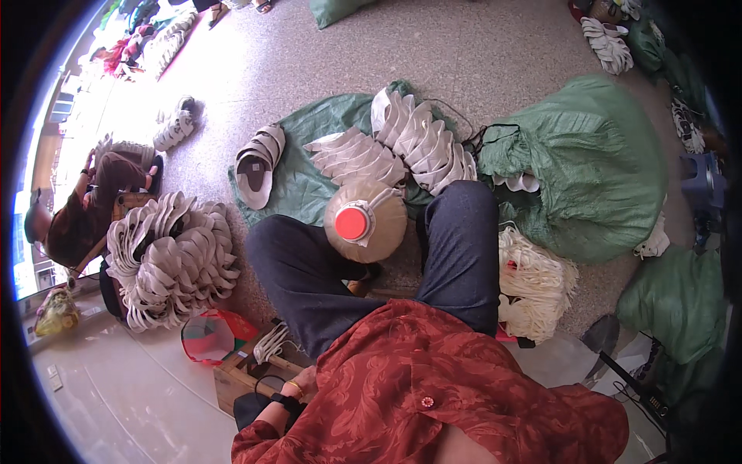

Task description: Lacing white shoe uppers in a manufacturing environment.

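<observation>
My left hand (306, 380) is low beside my hip, at the edge of a wooden box (232, 384). A dark band and a thin yellow bracelet circle that wrist; the fingers are mostly hidden against the red shirt and box. A bundle of white laces (270, 342) lies on the box near this hand. My right hand is out of sight. Between my knees stands a rounded beige jug (379, 243) with a red cap (352, 223). Beyond it, nested white shoe uppers (429, 147) and a separate stack of uppers (259, 166) rest on a green sheet (305, 127).
A large pile of uppers (174, 259) and a red bag (209, 338) are on my left. At right are a bulging green sack (595, 170), a heap of cream laces (535, 286) and another green sack (680, 301). Another person (85, 201) sits at far left.
</observation>
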A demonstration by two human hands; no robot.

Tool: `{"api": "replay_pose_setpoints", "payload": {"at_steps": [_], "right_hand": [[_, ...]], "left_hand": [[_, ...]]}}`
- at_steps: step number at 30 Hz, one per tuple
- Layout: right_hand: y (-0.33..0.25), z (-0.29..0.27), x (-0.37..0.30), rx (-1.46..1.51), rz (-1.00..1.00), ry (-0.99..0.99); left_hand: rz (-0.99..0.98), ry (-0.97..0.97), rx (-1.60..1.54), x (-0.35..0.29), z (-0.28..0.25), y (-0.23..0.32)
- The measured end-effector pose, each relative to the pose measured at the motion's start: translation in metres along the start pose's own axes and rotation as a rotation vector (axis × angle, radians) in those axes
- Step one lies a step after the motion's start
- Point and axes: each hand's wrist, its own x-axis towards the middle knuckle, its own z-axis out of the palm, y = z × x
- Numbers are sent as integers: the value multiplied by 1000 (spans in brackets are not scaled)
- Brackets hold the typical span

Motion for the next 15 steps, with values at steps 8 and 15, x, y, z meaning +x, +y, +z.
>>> {"api": "replay_pose_setpoints", "payload": {"at_steps": [8,15], "right_hand": [[-7,0,-11,-80,18,-47],[-12,-11,-33,-204,40,-75]], "left_hand": [[-104,210,-307,26,-30,-17],[44,714,-859,35,-112,62]]}}
